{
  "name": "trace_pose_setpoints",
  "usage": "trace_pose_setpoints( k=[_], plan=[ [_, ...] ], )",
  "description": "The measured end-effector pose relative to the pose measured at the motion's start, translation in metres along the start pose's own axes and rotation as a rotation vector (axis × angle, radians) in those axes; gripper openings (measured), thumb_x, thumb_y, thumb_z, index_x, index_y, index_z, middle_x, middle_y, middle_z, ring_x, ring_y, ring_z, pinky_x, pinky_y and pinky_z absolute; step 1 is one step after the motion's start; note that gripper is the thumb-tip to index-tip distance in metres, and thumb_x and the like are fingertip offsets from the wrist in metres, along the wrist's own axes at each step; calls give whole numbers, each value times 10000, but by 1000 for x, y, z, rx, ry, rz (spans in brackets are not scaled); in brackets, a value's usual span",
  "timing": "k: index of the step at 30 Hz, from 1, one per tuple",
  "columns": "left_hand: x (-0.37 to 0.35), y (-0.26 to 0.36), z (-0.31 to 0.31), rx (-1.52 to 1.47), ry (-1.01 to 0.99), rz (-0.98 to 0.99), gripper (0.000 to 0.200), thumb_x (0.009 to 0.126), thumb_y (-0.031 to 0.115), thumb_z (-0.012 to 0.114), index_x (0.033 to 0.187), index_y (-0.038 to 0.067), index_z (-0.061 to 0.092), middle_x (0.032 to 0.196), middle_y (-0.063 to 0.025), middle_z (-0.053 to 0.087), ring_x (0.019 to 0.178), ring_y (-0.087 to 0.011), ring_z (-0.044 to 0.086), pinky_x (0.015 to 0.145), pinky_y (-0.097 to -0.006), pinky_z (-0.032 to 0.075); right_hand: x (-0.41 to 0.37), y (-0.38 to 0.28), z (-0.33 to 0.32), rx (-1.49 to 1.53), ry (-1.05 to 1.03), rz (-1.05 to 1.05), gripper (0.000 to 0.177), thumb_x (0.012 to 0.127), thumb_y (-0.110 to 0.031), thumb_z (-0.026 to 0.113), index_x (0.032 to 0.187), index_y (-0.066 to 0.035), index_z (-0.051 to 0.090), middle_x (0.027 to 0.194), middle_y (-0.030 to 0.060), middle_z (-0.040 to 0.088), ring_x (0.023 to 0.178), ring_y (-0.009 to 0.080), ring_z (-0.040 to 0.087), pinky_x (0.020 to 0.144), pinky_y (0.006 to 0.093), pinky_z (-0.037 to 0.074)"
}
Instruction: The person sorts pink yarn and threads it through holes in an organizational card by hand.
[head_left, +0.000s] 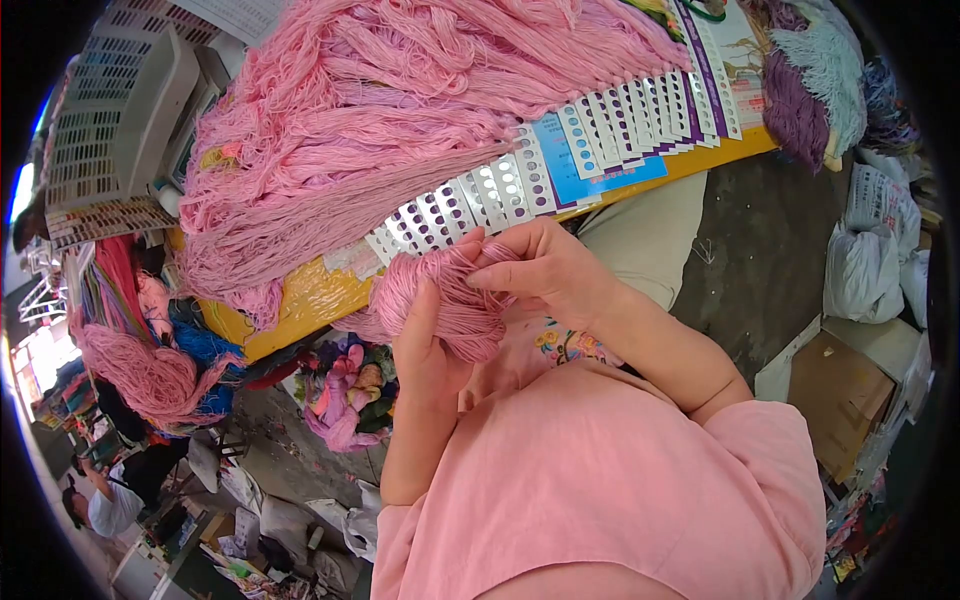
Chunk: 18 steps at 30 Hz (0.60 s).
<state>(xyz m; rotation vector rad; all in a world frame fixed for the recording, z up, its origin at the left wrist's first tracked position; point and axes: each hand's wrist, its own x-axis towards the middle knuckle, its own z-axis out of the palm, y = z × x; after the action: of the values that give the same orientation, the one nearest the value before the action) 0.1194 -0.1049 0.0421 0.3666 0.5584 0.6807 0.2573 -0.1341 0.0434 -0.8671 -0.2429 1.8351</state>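
A skein of pink thread [450, 295] is held up in front of my chest, just off the table edge. My left hand [430, 335] wraps round its lower left side, thumb laid against the strands. At its upper right, my right hand [535, 270] pinches some strands between thumb and curled fingers. Behind the skein, white cards with rows of punched holes [465, 210] lie overlapping along the edge. Pink threads run from the cards into a large heap of pink and lilac thread [370, 110].
The yellow table [310, 300] has a blue printed sheet [575, 165] under the cards. Purple skeins [795, 110] hang at the right; other pink thread [150, 370] hangs at the left. A cardboard box [835, 400] and plastic bags [870, 260] stand right. Another person [115, 505] is at lower left.
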Motion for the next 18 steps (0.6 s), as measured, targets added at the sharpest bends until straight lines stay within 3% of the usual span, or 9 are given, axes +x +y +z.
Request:
trace_pose_setpoints(
  k=[4,6,9,13,15,18],
  plan=[
    [0,0,-2,-51,23,-4,387,809,181,413,1107,-62,365,1110,-162,418,1003,-223,429,853,-329,342,0,1,-1,65,17,19,60,685,-19,567,737,-27,597,675,-9,561,459,-2,366,379,147,254],
    [2,0,2,106,224,19,360,776,92,463,1092,-57,374,1048,-156,466,944,-217,471,815,-325,379,0,1,-1,109,77,63,63,680,-13,566,731,-28,600,704,3,572,445,0,359,377,145,251],
    [3,2,3,-24,277,18,321,757,41,480,1053,-59,408,1009,-152,489,907,-214,493,781,-324,405,2,4,-6,102,60,28,75,675,-6,565,737,-22,604,740,19,579,445,2,365,378,146,255],
    [3,0,2,-18,275,42,288,772,75,470,1025,-59,437,1005,-148,490,907,-214,492,778,-326,407,4,6,-8,69,42,11,78,670,-7,570,741,-10,603,683,14,570,443,6,372,379,146,260],
    [2,1,3,-56,222,15,276,784,109,461,1005,-56,456,998,-144,492,900,-210,494,778,-321,407,3,4,-6,7,35,10,30,660,-100,608,661,-76,590,530,-81,440,440,-4,296,393,158,192],
    [3,1,2,-53,229,6,290,790,136,456,1010,-54,454,991,-141,495,890,-207,496,782,-317,404,3,5,-8,-7,29,10,32,659,-104,610,670,-77,596,537,-74,457,444,-1,308,394,158,200]
  ],
)
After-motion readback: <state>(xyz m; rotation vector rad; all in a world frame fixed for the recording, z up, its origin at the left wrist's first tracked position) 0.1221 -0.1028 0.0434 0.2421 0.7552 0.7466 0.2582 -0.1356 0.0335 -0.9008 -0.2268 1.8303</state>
